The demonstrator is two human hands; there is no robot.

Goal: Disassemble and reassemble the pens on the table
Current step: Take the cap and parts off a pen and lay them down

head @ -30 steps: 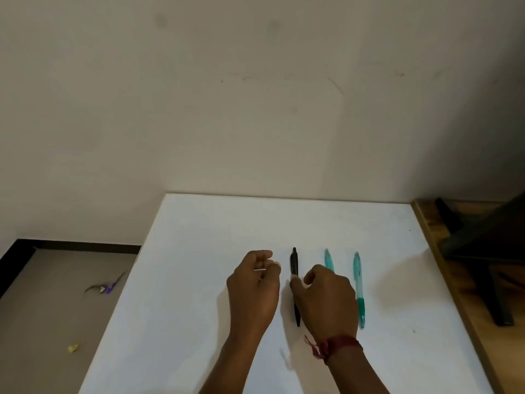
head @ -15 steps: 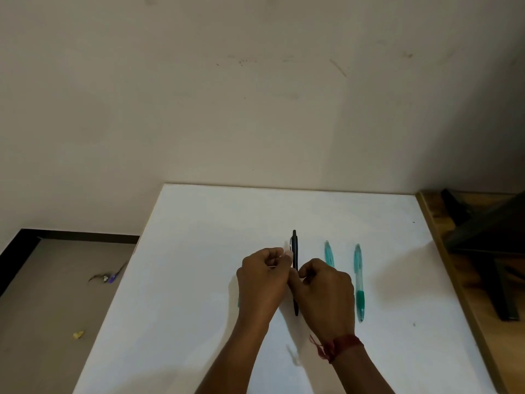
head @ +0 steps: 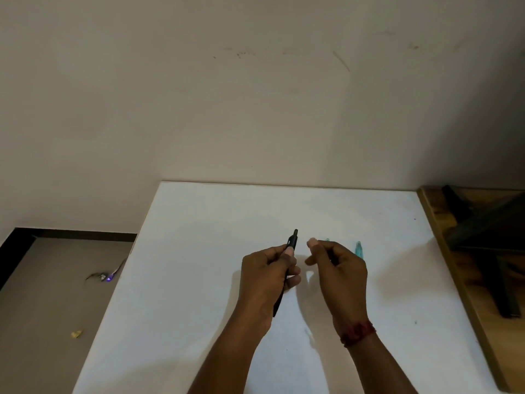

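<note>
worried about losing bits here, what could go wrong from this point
1. The left hand grips the black pen around its middle. If it comes apart suddenly, a small inner part might roll off the white table onto the floor.
2. The right hand hovers in front of the teal pens, hiding most of them. A careless move could knock them askew.

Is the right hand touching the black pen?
Apart. Head view shows white table between the right hand and the black pen.
</note>
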